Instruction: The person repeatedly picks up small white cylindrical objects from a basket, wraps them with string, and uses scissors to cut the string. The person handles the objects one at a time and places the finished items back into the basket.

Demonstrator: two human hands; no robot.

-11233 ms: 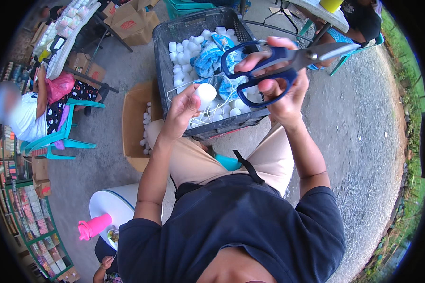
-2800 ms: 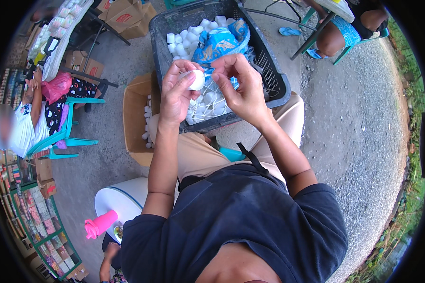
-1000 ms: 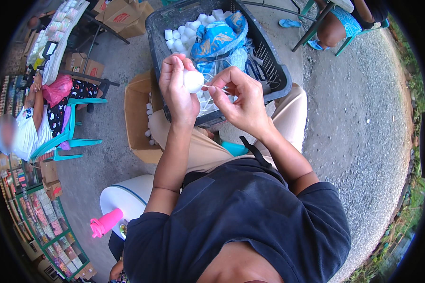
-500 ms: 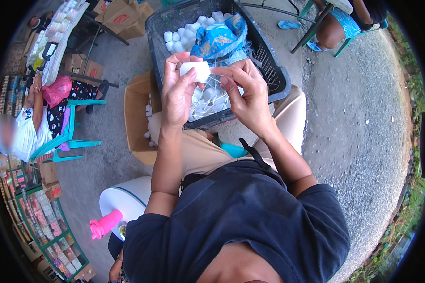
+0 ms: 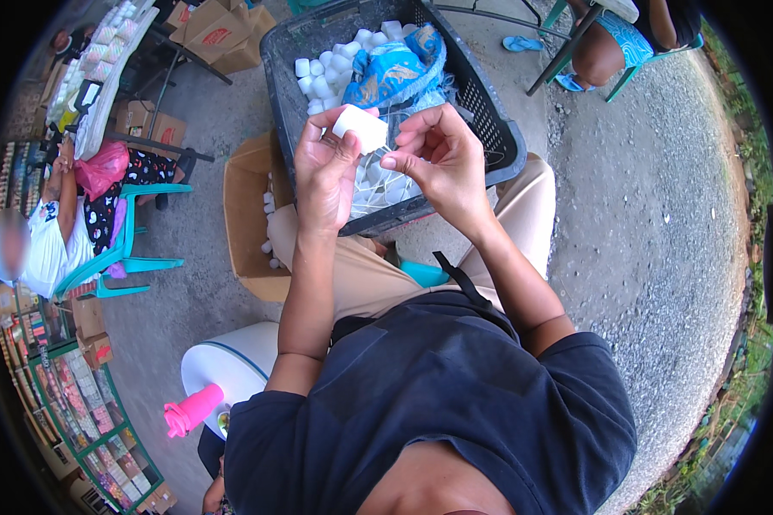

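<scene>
Left hand (image 5: 325,176) was raised over the lap, its grip closed on a small white block (image 5: 360,127), squat and smooth-sided with rounded corners, pinched between thumb and fingertips at the top of the hand. Right hand (image 5: 442,163) sat just beside it, thumb and forefinger pinched together close under the block; whether something thin lay in that pinch could not be told.

Both hands hovered above a dark plastic crate (image 5: 498,129) with a lattice wall, resting across the person's tan-trousered knees. Inside it lay many more small white pieces (image 5: 326,73), same blocky shape, heaped loosely, and a crumpled blue patterned bag (image 5: 395,69) of glossy film.

An open brown cardboard box (image 5: 245,223) stood on the ground left of the knees, a few white pieces along its inner edge. A white round drum (image 5: 232,365) with a pink bottle (image 5: 193,409) stood lower left. The ground was grey, rough gravel. Another person sat on a teal plastic chair (image 5: 120,253) at far left.
</scene>
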